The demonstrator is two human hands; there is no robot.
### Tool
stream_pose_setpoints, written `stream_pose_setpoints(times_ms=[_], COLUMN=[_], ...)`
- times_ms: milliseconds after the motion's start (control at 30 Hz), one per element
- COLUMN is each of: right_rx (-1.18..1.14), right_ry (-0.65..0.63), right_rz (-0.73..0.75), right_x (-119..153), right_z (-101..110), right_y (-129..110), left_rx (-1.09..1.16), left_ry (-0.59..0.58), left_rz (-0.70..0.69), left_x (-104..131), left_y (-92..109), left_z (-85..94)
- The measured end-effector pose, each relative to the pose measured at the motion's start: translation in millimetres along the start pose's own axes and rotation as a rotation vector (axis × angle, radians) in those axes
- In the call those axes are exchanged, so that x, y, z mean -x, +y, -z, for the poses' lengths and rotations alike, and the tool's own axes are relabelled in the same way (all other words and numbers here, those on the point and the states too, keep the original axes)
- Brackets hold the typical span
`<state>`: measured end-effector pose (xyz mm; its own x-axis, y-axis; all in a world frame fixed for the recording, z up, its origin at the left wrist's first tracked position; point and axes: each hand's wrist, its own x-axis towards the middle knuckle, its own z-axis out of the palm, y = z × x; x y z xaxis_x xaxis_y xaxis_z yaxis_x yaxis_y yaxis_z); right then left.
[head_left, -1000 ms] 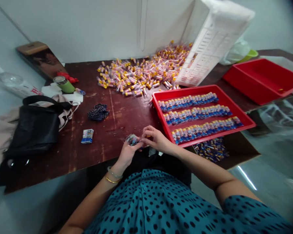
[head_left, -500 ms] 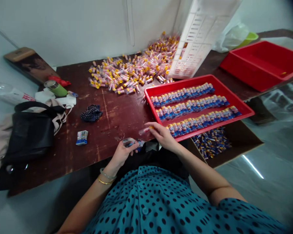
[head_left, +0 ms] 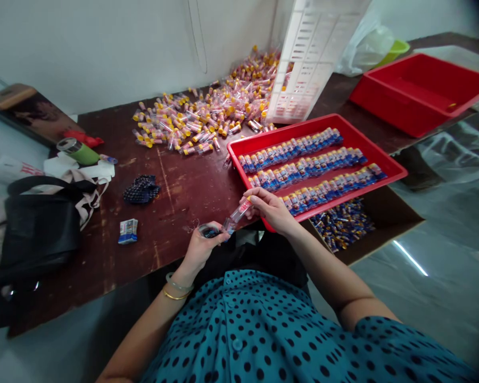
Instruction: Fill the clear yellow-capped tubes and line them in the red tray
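From here, the yellow-capped clear tube [head_left: 240, 209] between the hands looks light, stiff and slick — grip at the capped end, where the right hand [head_left: 273, 209] pinches it. The left hand [head_left: 201, 248] clasps a clear-rimmed item [head_left: 208, 230]; the tube, apart from that hand half a second ago, now slants down to it.

Left hand [head_left: 201, 246] grips clear plastic [head_left: 208, 231], dark inside, contents unclear, at the table's [head_left: 135, 266] near edge. Right hand [head_left: 269, 208] pinches a tube [head_left: 240, 210], tilted, lower end at left fingertips. Far side: loose heap [head_left: 199, 119] of yellow-capped tubes against wall; white crate [head_left: 303, 69] upright beside it. Right: red tray [head_left: 394, 170], three rows of packs [head_left: 307, 165]; below it, carton [head_left: 395, 215] with more; red bin [head_left: 401, 109] farther right. Left: packet [head_left: 127, 231], dark cloth [head_left: 141, 189], green cup [head_left: 82, 153], black bag [head_left: 40, 226].
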<state>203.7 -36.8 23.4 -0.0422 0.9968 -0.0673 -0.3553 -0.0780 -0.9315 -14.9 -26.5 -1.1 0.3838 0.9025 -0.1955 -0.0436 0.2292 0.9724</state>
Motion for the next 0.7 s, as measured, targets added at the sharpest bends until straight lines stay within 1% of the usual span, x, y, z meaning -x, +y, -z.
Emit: stream_pose_setpoints(times_ms=[133, 200, 300, 367, 467, 533, 633, 700], right_rx=[0.06, 0.097, 0.212, 0.298, 0.38, 0.361, 0.294, 0.299], right_ry=[-0.015, -0.043, -0.146, -0.175, -0.084, -0.028, -0.022, -0.018], right_rz=[-0.046, -0.049, -0.007, 0.049, 0.126, 0.127, 0.09, 0.092], right_x=[-3.5, -1.8, 4.1, 8.0, 11.7, 14.6, 23.3, 31.1], right_z=[-2.2, -3.3, -6.3, -8.5, -11.0, -13.2, -18.8, -23.6], right_y=[7.2, 7.3, 3.2, 1.4, 7.1, 16.2, 29.9, 35.1], left_rx=[-0.015, -0.008, -0.033, -0.05, 0.019, 0.095, 0.163, 0.191], left_ry=[-0.033, -0.044, -0.063, -0.111, -0.191, -0.171, -0.112, -0.098], left_rz=[-0.014, -0.014, 0.046, 0.116, 0.195, 0.223, 0.246, 0.235], left_x=[1.6, 2.2, 3.9, 6.1, 10.3, 12.4, 13.2, 12.7], left_y=[2.5, 1.2, -3.2, -5.9, -7.9, -7.8, -6.2, -4.3], left_z=[4.3, 5.4, 2.8, -1.6, -9.0, -12.7, -16.2, -18.0])
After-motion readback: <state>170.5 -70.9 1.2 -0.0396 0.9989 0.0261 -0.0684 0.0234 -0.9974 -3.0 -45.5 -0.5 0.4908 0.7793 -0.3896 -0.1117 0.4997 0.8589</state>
